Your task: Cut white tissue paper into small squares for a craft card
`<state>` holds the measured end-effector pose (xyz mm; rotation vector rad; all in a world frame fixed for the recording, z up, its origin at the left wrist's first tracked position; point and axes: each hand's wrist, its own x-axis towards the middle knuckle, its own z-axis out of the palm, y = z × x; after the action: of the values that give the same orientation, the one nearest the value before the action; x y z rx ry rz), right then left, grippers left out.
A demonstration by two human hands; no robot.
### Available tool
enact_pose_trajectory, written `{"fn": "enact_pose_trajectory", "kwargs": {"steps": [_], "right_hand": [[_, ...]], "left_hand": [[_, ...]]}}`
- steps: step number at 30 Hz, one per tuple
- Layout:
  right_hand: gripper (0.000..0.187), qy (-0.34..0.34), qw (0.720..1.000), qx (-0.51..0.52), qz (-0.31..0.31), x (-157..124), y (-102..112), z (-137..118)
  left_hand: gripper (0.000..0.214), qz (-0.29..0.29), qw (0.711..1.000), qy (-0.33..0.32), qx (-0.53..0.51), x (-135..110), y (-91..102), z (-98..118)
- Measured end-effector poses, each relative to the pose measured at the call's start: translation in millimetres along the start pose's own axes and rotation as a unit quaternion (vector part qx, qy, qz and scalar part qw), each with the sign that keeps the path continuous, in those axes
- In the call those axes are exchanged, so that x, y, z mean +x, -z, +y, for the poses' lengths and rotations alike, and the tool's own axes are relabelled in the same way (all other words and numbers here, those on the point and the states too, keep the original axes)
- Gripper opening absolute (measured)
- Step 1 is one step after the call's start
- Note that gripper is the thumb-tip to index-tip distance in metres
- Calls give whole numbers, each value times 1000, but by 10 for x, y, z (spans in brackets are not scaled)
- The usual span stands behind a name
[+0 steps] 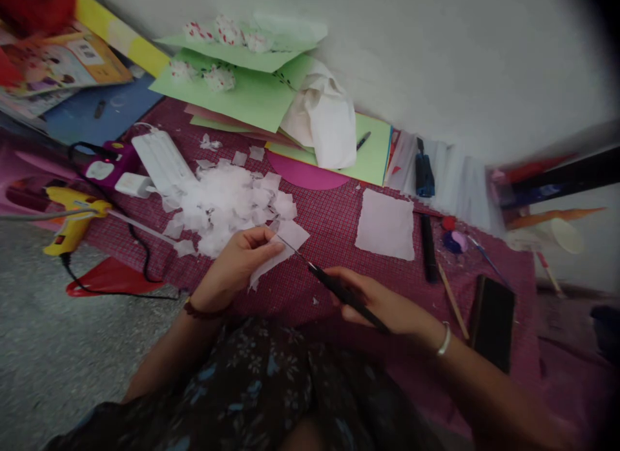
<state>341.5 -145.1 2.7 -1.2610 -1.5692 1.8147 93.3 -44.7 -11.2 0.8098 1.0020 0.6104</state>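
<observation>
My left hand point(242, 263) pinches a thin white paper sheet point(283, 249) between thumb and fingers, near the middle of the table. My right hand point(372, 301) is closed around a black-handled tool with a thin metal shaft point(341, 291). The shaft points up and left, and its tip reaches the paper by my left thumb; its exact kind is hard to make out. Just beyond my left hand lies a heap of small white paper pieces point(227, 202). Flat on the cloth to the right is a squarish stack of white paper point(385, 225).
A yellow glue gun point(72, 218) and a purple socket block point(113, 167) with cables sit at the left. Green paper sheets point(232, 99) with flower shapes stand at the back. A blue stapler point(424, 170), a black marker point(428, 247) and a dark phone point(493, 322) lie right.
</observation>
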Motion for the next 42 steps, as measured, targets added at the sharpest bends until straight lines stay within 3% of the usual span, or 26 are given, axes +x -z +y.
{"fn": "enact_pose_trajectory", "kwargs": {"steps": [8, 16, 24, 29, 35, 42], "right_hand": [[64, -27, 990, -120, 64, 72, 34, -22], [52, -22, 990, -102, 97, 101, 63, 58], [50, -46, 988, -39, 140, 143, 96, 115], [67, -20, 998, -9, 64, 53, 132, 44], [62, 13, 999, 40, 13, -140, 177, 21], [62, -29, 996, 70, -37, -69, 159, 12]], "left_hand": [[25, -8, 1000, 6, 3, 118, -21, -5], [26, -12, 1000, 14, -12, 180, -52, 2], [25, -54, 997, 5, 58, 98, 100, -58], [18, -21, 999, -18, 27, 39, 110, -64], [16, -5, 999, -45, 30, 79, 96, -53], [19, -71, 997, 15, 17, 78, 131, -67]]}}
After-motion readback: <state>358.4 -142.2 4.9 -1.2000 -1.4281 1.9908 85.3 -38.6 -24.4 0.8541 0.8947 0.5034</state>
